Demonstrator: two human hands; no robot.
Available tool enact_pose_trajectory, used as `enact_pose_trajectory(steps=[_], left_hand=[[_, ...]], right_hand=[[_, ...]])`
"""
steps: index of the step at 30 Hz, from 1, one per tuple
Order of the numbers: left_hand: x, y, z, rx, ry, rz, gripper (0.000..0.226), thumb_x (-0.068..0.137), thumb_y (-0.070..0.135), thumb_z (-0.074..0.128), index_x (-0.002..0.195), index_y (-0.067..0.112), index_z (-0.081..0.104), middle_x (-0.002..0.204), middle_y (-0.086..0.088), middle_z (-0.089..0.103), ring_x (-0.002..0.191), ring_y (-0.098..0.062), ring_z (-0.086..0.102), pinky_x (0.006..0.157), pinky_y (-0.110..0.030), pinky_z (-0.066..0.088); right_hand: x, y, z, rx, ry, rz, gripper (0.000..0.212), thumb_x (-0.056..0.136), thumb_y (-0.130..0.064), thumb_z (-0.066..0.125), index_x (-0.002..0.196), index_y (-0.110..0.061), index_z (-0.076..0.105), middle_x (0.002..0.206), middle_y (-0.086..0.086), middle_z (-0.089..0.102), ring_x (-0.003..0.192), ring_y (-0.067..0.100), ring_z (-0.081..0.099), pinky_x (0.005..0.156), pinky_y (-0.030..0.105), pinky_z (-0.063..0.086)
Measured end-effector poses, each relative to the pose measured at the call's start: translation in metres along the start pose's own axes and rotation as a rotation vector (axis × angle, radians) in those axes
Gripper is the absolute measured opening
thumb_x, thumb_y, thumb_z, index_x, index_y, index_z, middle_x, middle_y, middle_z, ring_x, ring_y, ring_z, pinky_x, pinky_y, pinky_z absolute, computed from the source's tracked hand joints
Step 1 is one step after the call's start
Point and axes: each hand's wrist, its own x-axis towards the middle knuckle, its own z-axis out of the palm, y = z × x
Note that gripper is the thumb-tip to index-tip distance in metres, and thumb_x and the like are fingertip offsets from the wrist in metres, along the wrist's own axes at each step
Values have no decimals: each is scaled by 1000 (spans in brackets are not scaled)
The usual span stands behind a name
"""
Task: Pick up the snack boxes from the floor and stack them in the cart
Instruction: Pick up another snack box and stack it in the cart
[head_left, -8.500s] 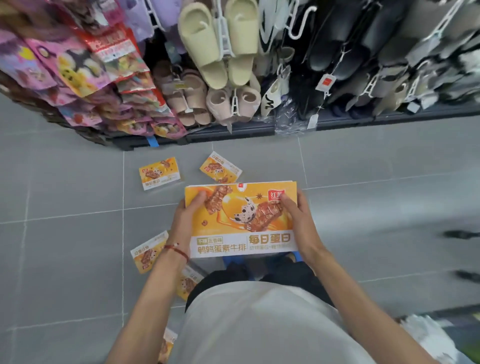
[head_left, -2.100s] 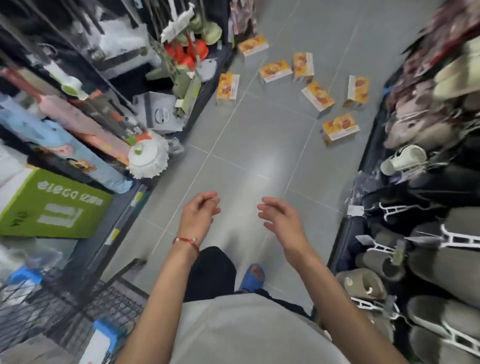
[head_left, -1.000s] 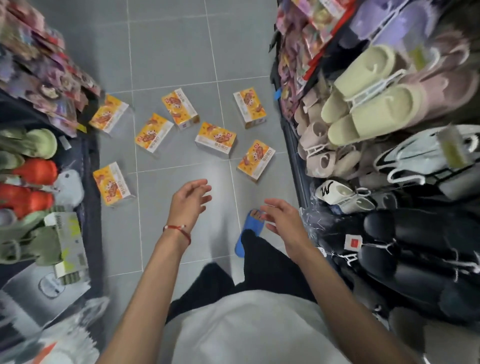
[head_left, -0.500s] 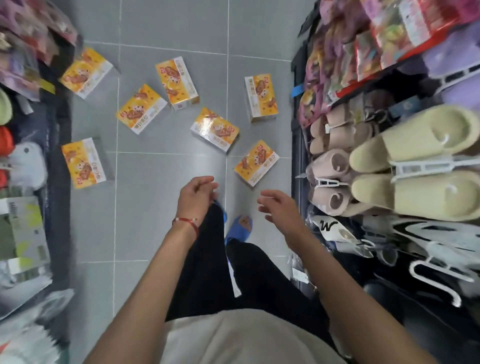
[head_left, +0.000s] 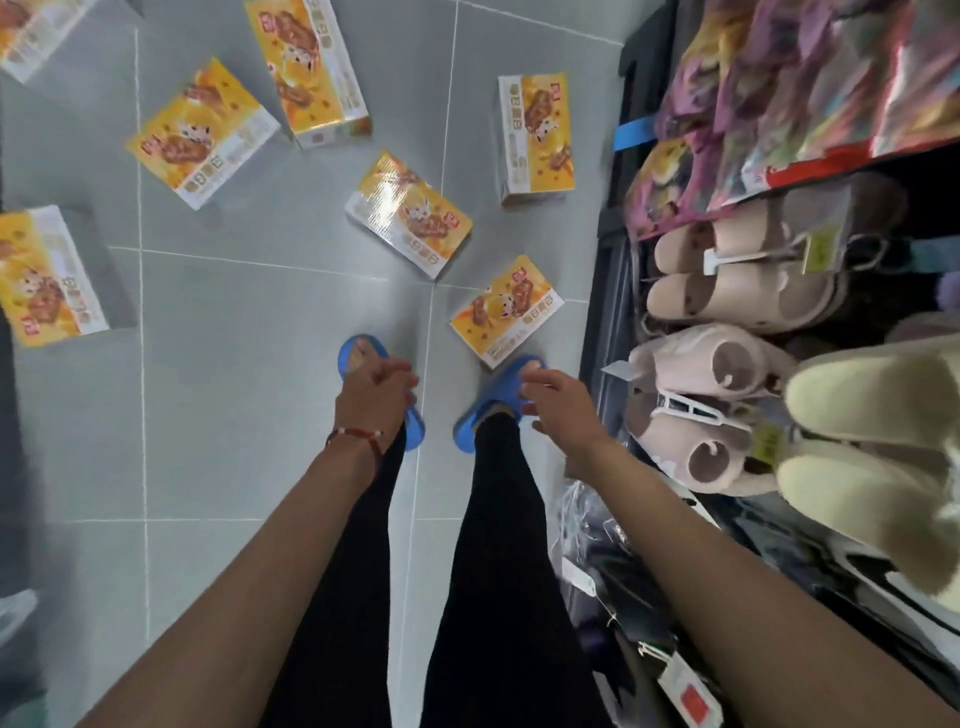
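Both my hands are empty: left hand (head_left: 375, 391) loosely curled, right hand (head_left: 557, 405) open, hovering over my blue slippers (head_left: 496, 396). Nearest snack box (head_left: 506, 310) sits on the floor (head_left: 234, 395) at 12 o'clock from my right hand, more boxes scattered around 11.

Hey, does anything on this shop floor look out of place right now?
Yes. Yellow snack boxes lie scattered at odd angles across the grey tiled floor of the aisle, one right at the toe of the person's blue slipper.
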Motion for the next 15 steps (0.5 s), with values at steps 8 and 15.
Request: enact_pose_trajectory(steps=[8,15], left_hand=[[74,-26,45,80,20,-31,25,99,-2,50,119,1,65,88,-5,63,66,-5,54,50,-1,41],[150,-46,91,9,4,-145,25,103,8,50,123,-1,62,100,-11,63,76,-17,59,71,-28,50]], right_hand=[[120,23,-9,-36,8,119,23,99,-8,57,80,-20,63,94,11,63,87,24,56,77,36,43],[210,20,-6,-187,52,36,19,95,-21,53,90,-14,70,99,12,68,93,31,62,85,42,51]])
